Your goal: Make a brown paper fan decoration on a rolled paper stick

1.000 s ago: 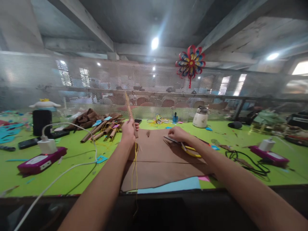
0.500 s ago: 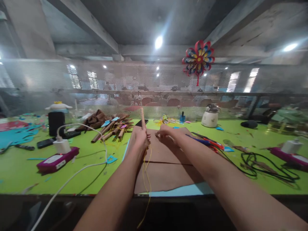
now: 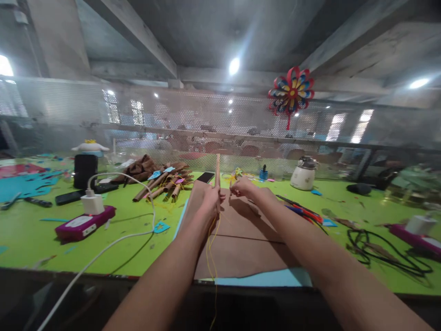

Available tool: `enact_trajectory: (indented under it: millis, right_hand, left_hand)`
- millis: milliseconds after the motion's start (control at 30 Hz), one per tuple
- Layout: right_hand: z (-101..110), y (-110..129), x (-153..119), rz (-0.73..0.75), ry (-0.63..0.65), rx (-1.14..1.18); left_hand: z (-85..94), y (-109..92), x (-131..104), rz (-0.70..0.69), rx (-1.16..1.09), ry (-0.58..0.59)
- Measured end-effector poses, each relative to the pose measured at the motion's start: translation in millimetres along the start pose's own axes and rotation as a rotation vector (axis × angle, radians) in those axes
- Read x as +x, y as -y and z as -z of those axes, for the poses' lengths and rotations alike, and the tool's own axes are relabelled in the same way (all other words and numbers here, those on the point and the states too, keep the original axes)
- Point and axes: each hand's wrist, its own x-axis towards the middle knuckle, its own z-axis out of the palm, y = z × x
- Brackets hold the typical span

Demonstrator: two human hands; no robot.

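Observation:
My left hand [image 3: 212, 200] is wrapped round a thin tan stick [image 3: 217, 170] that stands nearly upright over the brown sheet [image 3: 241, 255]. Yellow string [image 3: 208, 250] hangs below this hand, over the sheet and past the table's front edge. To its right, my right hand [image 3: 241, 187] has its fingers pinched together on a small thin piece, too small to name. The hands are apart. Light-blue paper [image 3: 272, 278] shows under the brown sheet.
Rolled brown tubes [image 3: 168, 186] lie at the left behind a purple power strip [image 3: 86, 224] with a white cable. Red-and-blue-handled tools [image 3: 303, 212], a black cable [image 3: 386, 253] and a white bottle [image 3: 303, 174] are on the right. A phone [image 3: 206, 177] lies behind the sheet.
The view has shifted, moving most things slightly right in it. The stick in my left hand stands more upright. My right hand has lifted a little, and a small thin piece shows at its fingertips.

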Motion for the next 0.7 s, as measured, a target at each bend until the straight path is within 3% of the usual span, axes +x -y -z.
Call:
enact_trajectory:
  millis: [100, 167, 267, 400, 700]
  right_hand:
    - [24.8, -4.8, -24.4, 0.015, 0.052, 0.119]
    - [40.1, -7.0, -40.1, 0.125, 0.046, 0.322]
    - [56.6, -9.3, -56.3, 0.305, -0.079, 0.539]
    - [66.2, -13.1, -63.6, 0.398, -0.245, 0.497]
    - [66.8, -20.8, -64.3, 0.361, -0.266, 0.432]
  left_hand:
    - [-8.3, -1.8, -10.0, -0.022, -0.023, 0.078]
    - [-13.6, -2.8, -19.5, -0.052, -0.018, 0.152]
    - [-18.5, -4.9, -35.3, -0.138, 0.076, 0.326]
    - [-21.2, -6.9, -49.5, -0.171, 0.193, 0.449]
    - [-25.1, -10.0, -61.7, -0.123, 0.186, 0.615]
